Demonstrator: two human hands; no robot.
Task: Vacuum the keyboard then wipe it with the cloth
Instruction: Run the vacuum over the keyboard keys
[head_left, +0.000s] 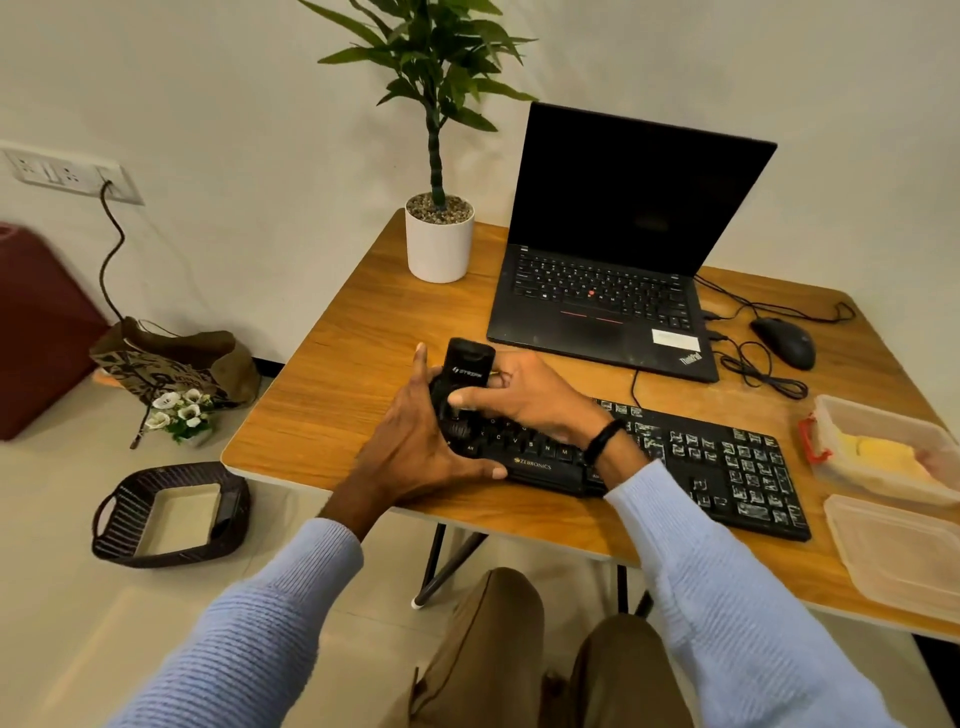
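Holding the handheld vacuum upright on the left end of the Zebronics keyboard, by the table front edge: my left hand wraps its base to steady it, my right hand grips the body, thumb forward, I'd guess for the switch

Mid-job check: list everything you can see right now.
table: one, wooden, centre
keyboard: one, black, table front
vacuum: one, black, over keyboard's left end
laptop: one, black, open, table back
mouse: one, black, right of laptop
plant: one, green, white pot, table's back-left corner
far container: one, clear, table's right edge
cloth: one, yellow, inside far container
near container: one, clear, table's front-right corner
basket: one, dark, floor left
bag: one, brown, floor by wall
flowers: one bunch, white, beside bag
left hand: one, grips vacuum
right hand: one, grips vacuum
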